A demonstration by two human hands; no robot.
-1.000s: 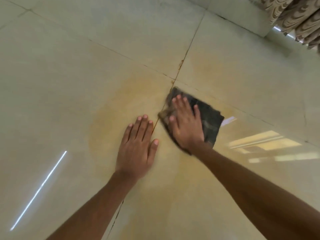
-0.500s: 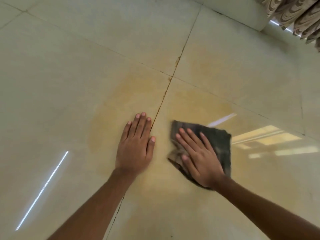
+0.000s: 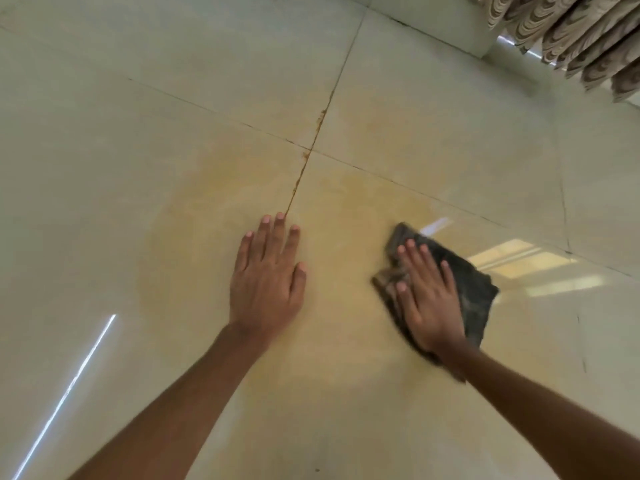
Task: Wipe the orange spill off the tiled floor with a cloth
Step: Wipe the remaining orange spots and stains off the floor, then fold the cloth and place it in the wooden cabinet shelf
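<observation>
A faint orange spill (image 3: 207,216) spreads as a thin smear over the glossy cream tiled floor (image 3: 173,81), around the crossing of two grout lines (image 3: 304,157) that hold darker orange residue. My left hand (image 3: 266,282) lies flat on the floor in the middle of the smear, fingers together, holding nothing. My right hand (image 3: 427,299) presses flat on a dark grey crumpled cloth (image 3: 474,289) to the right of the left hand. The palm hides the cloth's middle.
A patterned beige curtain (image 3: 581,36) hangs at the top right, beside a raised tile step or wall base (image 3: 433,22). Bright window reflections (image 3: 519,261) lie on the floor right of the cloth, and a thin light streak (image 3: 69,386) at lower left.
My right hand has dragged the cloth from the grout crossing toward me and to the right. The left hand has stayed flat in place.
</observation>
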